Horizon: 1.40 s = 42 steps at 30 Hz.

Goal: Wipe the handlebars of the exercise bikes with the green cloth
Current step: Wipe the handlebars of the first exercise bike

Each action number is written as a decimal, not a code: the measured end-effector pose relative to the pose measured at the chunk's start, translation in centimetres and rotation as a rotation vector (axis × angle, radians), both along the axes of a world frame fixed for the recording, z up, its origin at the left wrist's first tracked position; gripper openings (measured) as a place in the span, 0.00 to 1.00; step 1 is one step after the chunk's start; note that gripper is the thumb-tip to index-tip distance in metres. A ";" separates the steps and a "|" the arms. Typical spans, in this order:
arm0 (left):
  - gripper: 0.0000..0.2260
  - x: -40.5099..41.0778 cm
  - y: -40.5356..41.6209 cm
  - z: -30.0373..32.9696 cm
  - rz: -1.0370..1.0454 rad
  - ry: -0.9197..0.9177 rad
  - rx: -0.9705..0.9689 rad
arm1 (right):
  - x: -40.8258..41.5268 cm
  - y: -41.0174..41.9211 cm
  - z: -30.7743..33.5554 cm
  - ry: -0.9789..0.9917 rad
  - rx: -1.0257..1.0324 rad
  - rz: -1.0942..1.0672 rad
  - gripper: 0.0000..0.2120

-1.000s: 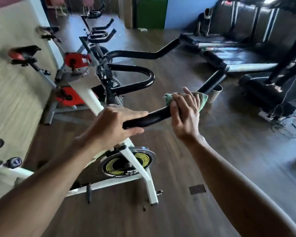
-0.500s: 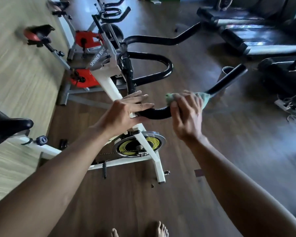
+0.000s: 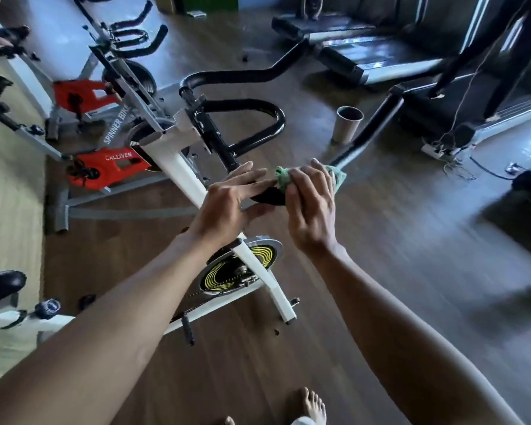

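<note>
A person is looking down at a white-framed exercise bike [image 3: 178,161], both bare forearms reaching forward over it. The right hand [image 3: 311,207] is wrapping its curled fingers around a crumpled green cloth [image 3: 284,177], soft and bunched, and is pressing it against the near black handlebar [image 3: 371,127], a smooth, rounded bar with a padded, matte look that is rising in a bend toward the upper right. The cloth is sitting on the bar's lower stretch, with a paler corner poking out past the knuckles. The left hand [image 3: 230,204] is lying just beside it on the same bar, fingers straight and spread, touching rather than gripping, fingertips almost meeting the cloth. A second curved black loop of handlebar [image 3: 258,124] is arching behind, glossy at its bend. Compared with half a second earlier, the left hand's fingers are lying flatter and closer to the cloth, the right hand is sitting lower on the bar, and the view is tilting further down, showing more of a bare foot [image 3: 311,404] at the bottom edge. Below the hands, a round flywheel [image 3: 239,265] with yellow rings is showing. The floor [image 3: 396,286] is dark wood-grain planking, blurred in places. A metal cup [image 3: 347,124] is standing on it beyond the bar. Red-and-grey bikes [image 3: 105,167] are lined up on the left, and treadmills [image 3: 380,56] are standing at the upper right.
</note>
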<state>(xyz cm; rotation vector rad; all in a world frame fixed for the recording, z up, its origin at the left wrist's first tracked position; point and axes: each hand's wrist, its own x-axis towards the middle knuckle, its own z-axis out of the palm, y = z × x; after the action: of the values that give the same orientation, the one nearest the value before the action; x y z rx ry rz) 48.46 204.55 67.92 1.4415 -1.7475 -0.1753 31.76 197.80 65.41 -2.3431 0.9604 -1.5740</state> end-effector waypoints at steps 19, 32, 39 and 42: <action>0.23 2.4 -0.1 1.1 -0.050 0.006 0.061 | -0.1 -0.3 1.7 -0.008 0.016 -0.116 0.12; 0.21 1.4 -0.2 0.4 -0.079 -0.072 -0.063 | -1.4 -2.7 0.9 -0.207 0.134 -0.156 0.14; 0.18 0.3 -1.1 -2.1 -0.080 -0.061 -0.312 | 1.7 -0.7 -3.1 -0.364 -0.114 -0.014 0.17; 0.18 0.3 -1.8 -3.1 -0.051 -0.117 -0.391 | 1.1 -4.8 -3.4 -0.549 -0.107 -0.051 0.17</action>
<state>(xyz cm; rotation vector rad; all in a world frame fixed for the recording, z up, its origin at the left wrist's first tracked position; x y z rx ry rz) 48.73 202.72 64.87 1.1407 -1.7937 0.2185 32.90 192.96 61.96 -1.7828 0.8196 -2.1669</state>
